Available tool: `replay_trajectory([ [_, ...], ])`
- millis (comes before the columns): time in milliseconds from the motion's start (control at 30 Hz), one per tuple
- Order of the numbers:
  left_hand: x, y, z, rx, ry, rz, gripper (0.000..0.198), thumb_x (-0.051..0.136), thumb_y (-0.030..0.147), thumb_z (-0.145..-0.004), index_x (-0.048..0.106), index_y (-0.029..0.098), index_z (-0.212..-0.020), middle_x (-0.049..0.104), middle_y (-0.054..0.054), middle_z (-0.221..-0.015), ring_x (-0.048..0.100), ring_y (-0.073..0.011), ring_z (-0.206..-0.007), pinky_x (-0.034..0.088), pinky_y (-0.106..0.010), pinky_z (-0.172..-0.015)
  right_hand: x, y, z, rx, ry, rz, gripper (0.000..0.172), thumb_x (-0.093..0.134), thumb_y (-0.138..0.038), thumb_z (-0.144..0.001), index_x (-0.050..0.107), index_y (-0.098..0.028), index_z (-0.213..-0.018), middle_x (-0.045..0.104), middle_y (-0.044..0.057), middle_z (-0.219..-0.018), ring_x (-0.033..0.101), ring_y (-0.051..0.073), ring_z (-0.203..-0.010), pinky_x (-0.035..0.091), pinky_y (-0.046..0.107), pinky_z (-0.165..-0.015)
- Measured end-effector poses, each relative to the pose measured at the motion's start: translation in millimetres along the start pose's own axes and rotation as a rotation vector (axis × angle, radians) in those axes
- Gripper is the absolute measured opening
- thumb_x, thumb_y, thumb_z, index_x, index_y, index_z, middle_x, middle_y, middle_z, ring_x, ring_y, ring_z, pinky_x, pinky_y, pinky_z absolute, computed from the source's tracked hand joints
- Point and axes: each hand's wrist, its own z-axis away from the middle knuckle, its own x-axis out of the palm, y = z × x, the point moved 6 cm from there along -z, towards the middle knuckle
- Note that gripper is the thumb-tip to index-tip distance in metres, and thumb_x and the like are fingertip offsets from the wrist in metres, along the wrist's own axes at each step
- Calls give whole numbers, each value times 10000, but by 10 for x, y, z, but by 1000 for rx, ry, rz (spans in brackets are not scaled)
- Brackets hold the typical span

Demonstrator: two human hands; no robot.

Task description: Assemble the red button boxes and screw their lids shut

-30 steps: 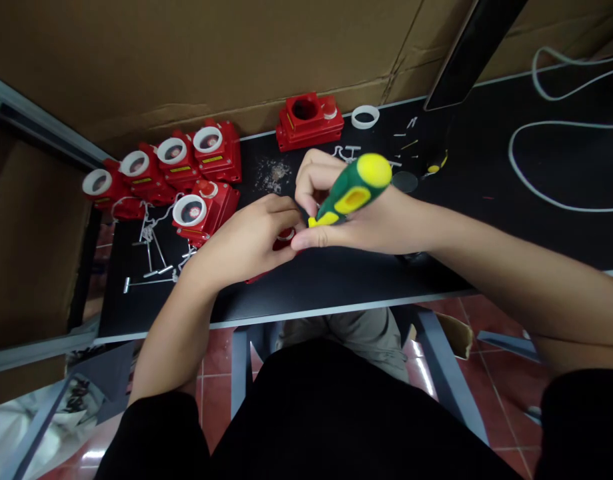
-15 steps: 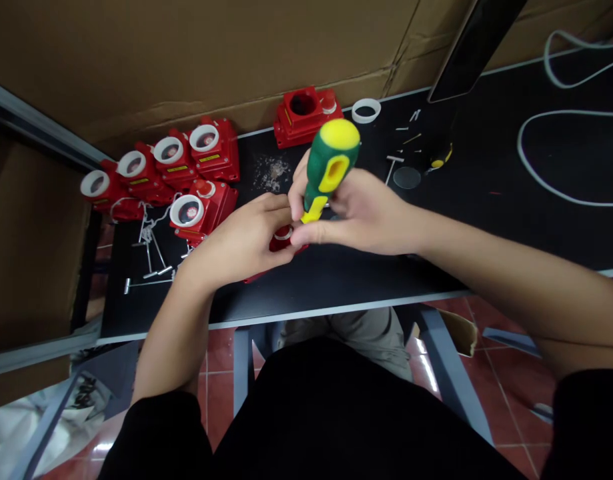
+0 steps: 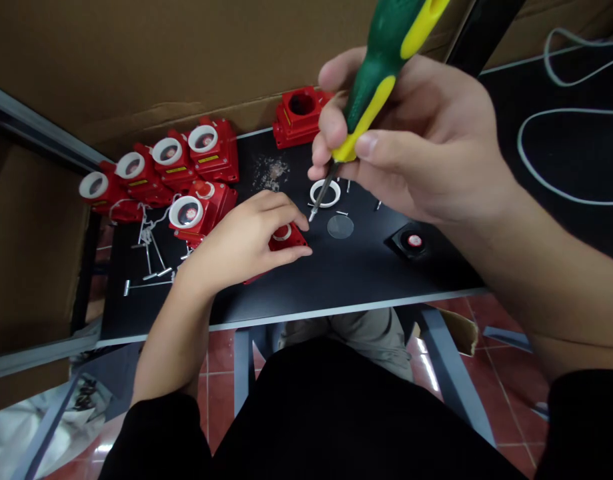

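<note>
My right hand [image 3: 411, 140] is closed around the green and yellow handle of a screwdriver [image 3: 381, 73], raised above the bench with its metal shaft slanting down to the left. The tip hangs just right of my left hand [image 3: 256, 233], apart from it. Partly under that left hand lies a red housing [image 3: 292, 237] with a white ring on it; the fingers rest over it and most of it is hidden. Close by on the right are a white ring [image 3: 314, 192], a clear round disc [image 3: 340, 227], a few small screws [image 3: 342, 213] and a black square part [image 3: 410, 241] with a red-and-white centre.
Several red boxes with white rings [image 3: 211, 157] line the back left. Another red box [image 3: 292, 125] stands behind. Small metal T-shaped rods [image 3: 151, 257] lie at left, grey crumbs [image 3: 272, 172] at mid-bench. A white cable [image 3: 523, 157] loops at right. Cardboard [image 3: 236, 60] walls the back.
My right hand has lifted the screwdriver up and to the right, away from the red housing, uncovering the white ring, disc and black part. My left hand stays over the housing.
</note>
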Motion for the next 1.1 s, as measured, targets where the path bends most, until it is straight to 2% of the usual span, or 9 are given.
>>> replay_trajectory([
  [167, -24, -8, -15, -23, 156, -17, 242, 767, 430, -1136, 796, 198, -1198, 866, -85, -1197, 800, -292, -1151, 628, -439, -1069, -23, 180, -20, 35, 5, -20, 418, 876, -269, -885, 651, -276, -1237, 696, -3, -1034, 761, 233, -1023, 673, 441, -1060],
  [300, 21, -22, -33, -26, 134, -20, 190, 713, 333, -1158, 815, 196, -1075, 877, -68, -1089, 816, -272, -1066, 634, -414, -1008, 5, 206, -29, 76, 42, -34, 420, 847, -247, -834, 650, -280, -1203, 715, -12, -1025, 762, 235, -1029, 669, 433, -1076],
  [400, 21, -24, -30, -26, 113, -11, 196, 703, 300, -1161, 822, 196, -1045, 887, -72, -1090, 825, -264, -1053, 634, -408, -995, -165, -91, -69, 22, 222, -102, 324, 740, -106, -759, 688, -267, -1035, 647, -70, -886, 665, 141, -893, 617, 258, -869],
  [500, -49, 8, -7, -7, 187, -30, 196, 701, 309, -1172, 823, 205, -1059, 888, -74, -1085, 827, -260, -1072, 641, -406, -977, -376, -489, -78, -56, 313, 103, 253, 692, -185, -802, 469, -243, -696, 423, -83, -726, 421, 76, -660, 387, 228, -615],
  [600, -108, 87, 33, 63, 276, -71, 201, 749, 372, -1171, 810, 222, -1051, 890, -66, -1056, 827, -259, -1079, 649, -425, -990, -367, -597, -8, -105, 174, 435, 244, 825, -326, -806, 620, -257, -693, 492, -70, -625, 413, 106, -570, 311, 303, -548],
  [667, -104, 133, 61, 109, 310, -127, 216, 787, 396, -1156, 789, 235, -1012, 882, -51, -990, 826, -256, -1038, 643, -436, -973, -236, -301, 80, 61, -38, 663, 237, 896, -315, -837, 683, -233, -772, 658, -31, -700, 585, 152, -681, 447, 322, -681],
  [767, -51, 187, 94, 190, 359, -248, 237, 772, 373, -1163, 747, 242, -966, 875, -54, -962, 825, -257, -1006, 625, -427, -903, 13, 193, 232, 139, -276, 778, 197, 870, -355, -918, 729, -218, -922, 736, -18, -800, 620, 158, -685, 460, 304, -704],
  [933, -16, 179, 81, 175, 293, -285, 260, 754, 410, -1169, 725, 224, -991, 871, -100, -1044, 806, -290, -1070, 624, -443, -934, 121, 442, 314, 138, -331, 989, 105, 765, -287, -1010, 736, -200, -1062, 714, 14, -797, 632, 194, -710, 392, 294, -706],
  [1100, -353, -26, 205, -100, 141, -72, 320, 740, 547, -1163, 783, 230, -1156, 829, -107, -1199, 775, -273, -1115, 628, -422, -1036, -287, 354, 238, 259, -324, 1280, 109, 747, -311, -1031, 733, -224, -966, 719, 54, -769, 638, 250, -709, 369, 342, -695],
])
